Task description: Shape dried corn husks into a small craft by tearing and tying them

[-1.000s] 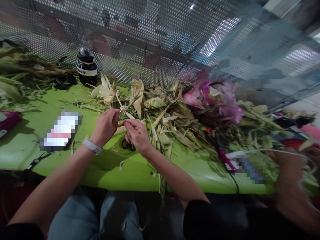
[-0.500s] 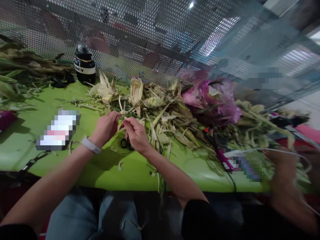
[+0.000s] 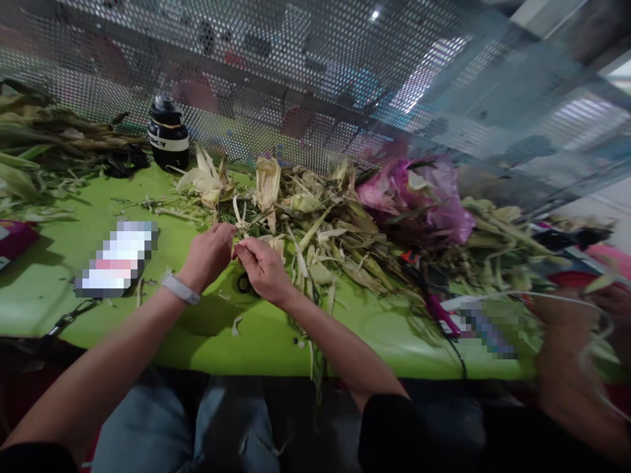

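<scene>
My left hand (image 3: 211,255) and my right hand (image 3: 266,268) meet over the green table (image 3: 276,348), fingers closed and fingertips nearly touching. Whatever lies between them is too small or hidden to make out. Just beyond my fingers, pale thin strips (image 3: 240,211) stick up; I cannot tell whether they are held or lie on the pile. Below my right hand shows a black ring handle (image 3: 243,282), apparently of scissors, mostly covered. Behind my hands lie corn husks (image 3: 269,184) and green scraps in a heap.
A black jar-like bottle (image 3: 169,135) stands at the back by a perforated metal screen (image 3: 305,85). At left lies a phone (image 3: 116,259) on a strap. Farther right are a pink plastic bag (image 3: 419,197), a second phone (image 3: 490,332) and another person's arm (image 3: 566,341).
My hands have shifted only slightly, the right one a little lower and closer to the left, covering more of the black handles. The neighbour's hand at right has moved.
</scene>
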`<action>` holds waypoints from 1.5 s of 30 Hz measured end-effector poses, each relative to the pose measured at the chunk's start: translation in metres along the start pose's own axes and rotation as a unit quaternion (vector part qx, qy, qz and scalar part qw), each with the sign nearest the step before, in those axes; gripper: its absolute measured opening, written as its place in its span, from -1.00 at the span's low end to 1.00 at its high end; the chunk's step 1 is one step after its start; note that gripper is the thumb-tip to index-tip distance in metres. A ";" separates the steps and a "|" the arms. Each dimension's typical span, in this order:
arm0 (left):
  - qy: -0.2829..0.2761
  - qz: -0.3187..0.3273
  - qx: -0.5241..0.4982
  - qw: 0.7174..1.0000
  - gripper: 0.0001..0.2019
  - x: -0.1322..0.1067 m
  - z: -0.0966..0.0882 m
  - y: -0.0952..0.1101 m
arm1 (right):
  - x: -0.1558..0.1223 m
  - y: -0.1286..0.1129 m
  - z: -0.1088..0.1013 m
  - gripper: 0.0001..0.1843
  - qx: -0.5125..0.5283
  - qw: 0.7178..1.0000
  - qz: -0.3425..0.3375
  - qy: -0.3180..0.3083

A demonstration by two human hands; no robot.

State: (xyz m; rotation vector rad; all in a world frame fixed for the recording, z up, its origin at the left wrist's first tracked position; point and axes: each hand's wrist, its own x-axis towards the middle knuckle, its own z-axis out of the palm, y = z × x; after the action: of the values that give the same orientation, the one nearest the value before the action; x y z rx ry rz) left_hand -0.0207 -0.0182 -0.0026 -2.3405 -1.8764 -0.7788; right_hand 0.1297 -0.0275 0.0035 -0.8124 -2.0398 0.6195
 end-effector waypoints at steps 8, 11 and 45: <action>0.094 -0.059 -0.030 0.993 -0.71 0.010 -0.010 -0.026 | 0.006 -0.016 -0.053 -0.69 0.085 0.996 0.004 0.012; 0.063 0.021 -0.047 0.997 -0.68 0.009 -0.014 -0.022 | 0.007 -0.018 -0.080 -0.68 0.145 0.988 0.041 0.040; -0.113 -0.100 -0.679 0.719 -0.77 0.000 -0.027 0.007 | 0.019 0.053 -0.041 -0.76 0.347 0.906 0.176 -0.170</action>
State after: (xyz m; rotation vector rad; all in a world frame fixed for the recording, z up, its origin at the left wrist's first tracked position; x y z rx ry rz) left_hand -0.0239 -0.0292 0.0231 -2.8659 -1.8690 -2.7742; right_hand 0.1726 0.0268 -0.0006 -0.6592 -1.7571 1.6747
